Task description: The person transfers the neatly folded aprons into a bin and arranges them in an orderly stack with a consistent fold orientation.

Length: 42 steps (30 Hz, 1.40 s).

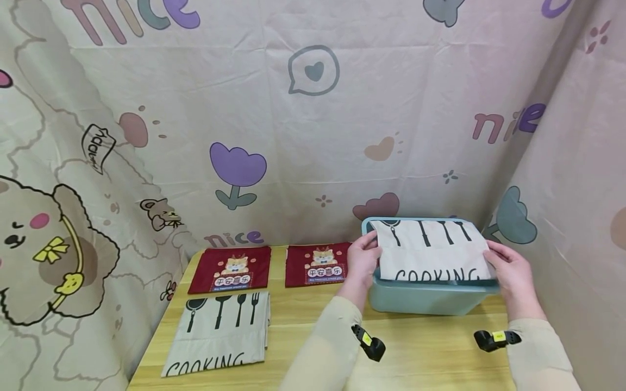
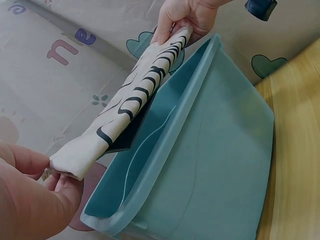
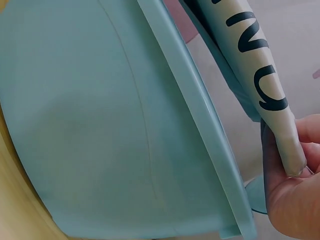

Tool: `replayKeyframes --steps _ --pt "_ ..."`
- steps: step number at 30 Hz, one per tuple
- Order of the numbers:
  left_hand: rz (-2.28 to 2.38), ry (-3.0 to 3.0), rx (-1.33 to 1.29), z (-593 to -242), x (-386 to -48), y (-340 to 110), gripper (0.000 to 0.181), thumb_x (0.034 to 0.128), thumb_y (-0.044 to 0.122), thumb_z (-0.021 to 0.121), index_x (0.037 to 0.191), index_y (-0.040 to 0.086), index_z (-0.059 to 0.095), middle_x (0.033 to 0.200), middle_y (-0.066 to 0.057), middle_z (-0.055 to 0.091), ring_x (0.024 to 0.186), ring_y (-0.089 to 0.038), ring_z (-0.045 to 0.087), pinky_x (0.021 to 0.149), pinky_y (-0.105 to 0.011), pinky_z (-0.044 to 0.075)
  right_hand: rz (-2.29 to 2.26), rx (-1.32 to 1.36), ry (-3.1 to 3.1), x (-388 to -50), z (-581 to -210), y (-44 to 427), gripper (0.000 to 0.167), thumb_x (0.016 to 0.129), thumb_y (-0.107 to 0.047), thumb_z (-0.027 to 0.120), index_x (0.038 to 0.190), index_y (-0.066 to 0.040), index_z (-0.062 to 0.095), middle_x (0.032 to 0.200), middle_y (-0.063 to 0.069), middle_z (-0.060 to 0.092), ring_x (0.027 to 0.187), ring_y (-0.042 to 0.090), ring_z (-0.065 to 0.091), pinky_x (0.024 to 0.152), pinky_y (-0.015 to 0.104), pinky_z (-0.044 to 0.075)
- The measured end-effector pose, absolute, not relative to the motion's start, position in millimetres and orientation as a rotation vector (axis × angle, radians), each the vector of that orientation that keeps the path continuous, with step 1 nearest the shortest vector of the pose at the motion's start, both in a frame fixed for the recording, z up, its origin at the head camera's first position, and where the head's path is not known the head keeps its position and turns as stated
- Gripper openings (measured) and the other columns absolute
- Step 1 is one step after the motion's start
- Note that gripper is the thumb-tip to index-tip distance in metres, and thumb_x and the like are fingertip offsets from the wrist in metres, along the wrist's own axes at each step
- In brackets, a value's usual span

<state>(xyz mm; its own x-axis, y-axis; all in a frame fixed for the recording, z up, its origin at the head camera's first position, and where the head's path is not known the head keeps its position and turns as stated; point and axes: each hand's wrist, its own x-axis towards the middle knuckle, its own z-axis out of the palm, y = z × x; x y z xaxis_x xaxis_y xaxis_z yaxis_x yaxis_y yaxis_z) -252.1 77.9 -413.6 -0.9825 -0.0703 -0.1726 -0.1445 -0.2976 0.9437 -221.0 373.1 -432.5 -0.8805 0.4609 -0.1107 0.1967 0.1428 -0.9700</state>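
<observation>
A folded white cloth (image 1: 432, 252) printed with kitchen utensils and the word COOKING is held over the blue-green plastic bin (image 1: 430, 298). My left hand (image 1: 363, 263) pinches the cloth's left edge between thumb and fingers, as the left wrist view also shows. At the opposite edge my right hand (image 1: 511, 269) pinches it too; in the right wrist view that hand (image 3: 300, 185) grips the cloth's corner. The cloth sits above the bin's rim (image 2: 165, 140), and a dark part shows beneath it in the left wrist view. Most of the bin's inside is hidden by the cloth.
On the wooden table (image 1: 313, 326) to the left lies another folded COOKING cloth (image 1: 220, 334). Behind it are two folded red cloths with a cartoon animal, one at left (image 1: 230, 270) and one nearer the bin (image 1: 318, 265). A printed curtain (image 1: 313, 136) surrounds the table's back and sides.
</observation>
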Motion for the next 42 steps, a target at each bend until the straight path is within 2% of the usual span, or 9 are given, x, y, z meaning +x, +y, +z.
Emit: replayKeyframes --steps 2,4,12,19,25,34,42 --pt "2.466 1.85 -0.27 -412.7 -253.1 79.8 0.042 0.09 -0.007 0.064 0.127 0.011 0.069 0.115 -0.009 0.069 0.106 -0.023 0.064 0.091 -0.041 0.054 1.807 -0.649 -2.212 -221.9 -432.5 375.3 0.05 0.1 -0.03 0.059 0.146 -0.015 0.05 0.102 -0.021 0.05 0.093 0.001 0.047 0.112 0.045 0.032" --pt "2.448 1.871 -0.263 -412.0 -254.2 81.0 0.041 0.0907 -0.005 0.065 0.127 0.013 0.069 0.116 -0.008 0.069 0.107 -0.024 0.064 0.093 -0.042 0.053 1.795 -0.645 -2.223 -223.5 -432.2 377.3 0.051 0.1 -0.03 0.059 0.147 -0.014 0.049 0.104 -0.02 0.051 0.093 0.002 0.047 0.114 0.049 0.028" --pt "2.396 1.942 -0.273 -409.4 -256.2 85.9 0.041 0.0912 0.0 0.067 0.129 0.017 0.068 0.116 -0.004 0.068 0.108 -0.024 0.064 0.094 -0.039 0.052 1.728 -0.647 -2.266 -230.3 -428.8 381.5 0.053 0.1 -0.03 0.057 0.147 -0.008 0.047 0.114 -0.009 0.053 0.096 0.002 0.047 0.114 0.049 0.029" --pt "2.365 1.994 -0.282 -410.7 -259.0 89.7 0.042 0.0909 -0.001 0.067 0.129 0.017 0.068 0.116 -0.004 0.068 0.109 -0.024 0.064 0.093 -0.038 0.053 1.696 -0.68 -2.301 -233.1 -426.4 382.0 0.054 0.101 -0.031 0.055 0.148 -0.007 0.045 0.125 0.002 0.05 0.106 0.014 0.047 0.113 0.051 0.029" --pt "2.362 2.007 -0.279 -410.7 -261.6 92.1 0.043 0.0907 -0.002 0.067 0.129 0.017 0.068 0.116 -0.003 0.068 0.11 -0.023 0.063 0.092 -0.036 0.053 1.688 -0.68 -2.313 -235.2 -426.1 382.8 0.054 0.101 -0.031 0.055 0.148 -0.007 0.045 0.122 0.0 0.051 0.104 0.013 0.047 0.113 0.05 0.03" --pt "2.374 2.01 -0.278 -412.7 -265.0 96.2 0.043 0.0891 -0.009 0.064 0.127 0.011 0.069 0.11 -0.008 0.07 0.102 -0.022 0.064 0.091 -0.037 0.054 1.631 -0.653 -2.36 -237.4 -430.9 386.4 0.055 0.101 -0.031 0.054 0.148 -0.003 0.044 0.123 0.003 0.052 0.098 0.007 0.048 0.11 0.051 0.035" --pt "2.342 2.027 -0.307 -415.8 -267.6 97.3 0.042 0.0894 -0.007 0.065 0.127 0.012 0.069 0.111 -0.007 0.07 0.103 -0.022 0.065 0.09 -0.037 0.054 1.623 -0.657 -2.378 -238.9 -432.7 388.2 0.056 0.102 -0.032 0.054 0.148 -0.003 0.043 0.129 0.01 0.05 0.101 0.011 0.049 0.109 0.051 0.036"
